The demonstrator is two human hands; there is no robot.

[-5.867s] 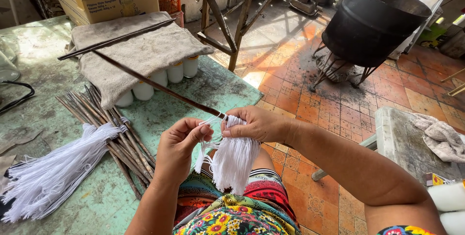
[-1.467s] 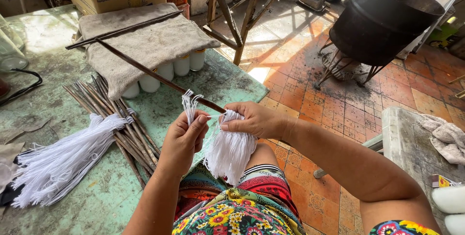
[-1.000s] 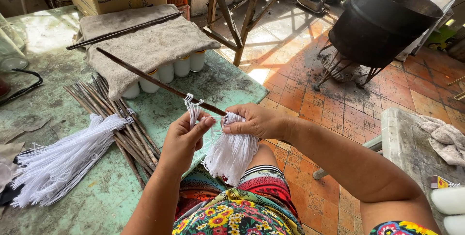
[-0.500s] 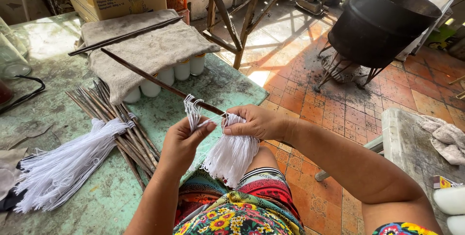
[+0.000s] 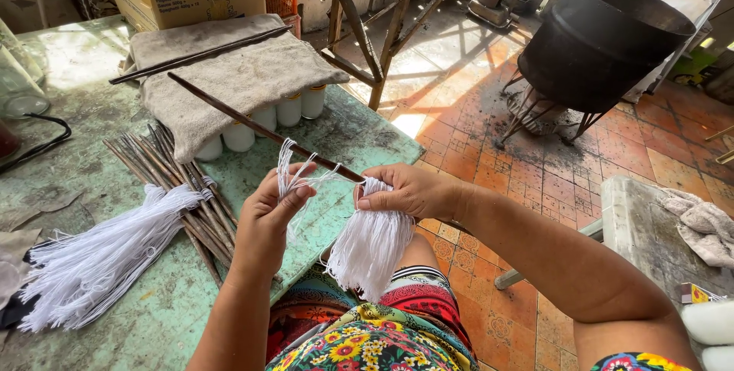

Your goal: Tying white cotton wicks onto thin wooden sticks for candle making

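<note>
Both hands (image 5: pixel 267 214) pinching white strings (image 5: pixel 370 241)

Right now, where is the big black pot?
In the head view, the big black pot stands at the upper right on a metal stand over the orange tiled floor, beyond the green table.

Stick end: the dark stick (image 5: pixel 260 128) ran under the right hand (image 5: pixel 409 191), its near end hidden.
White jars (image 5: pixel 264 120): mostly covered by the grey cloth (image 5: pixel 229 73).
Black drum (image 5: pixel 600 34): top cut off.
Thread loops (image 5: pixel 290 176): count perhaps three, too fine to tell.
</note>
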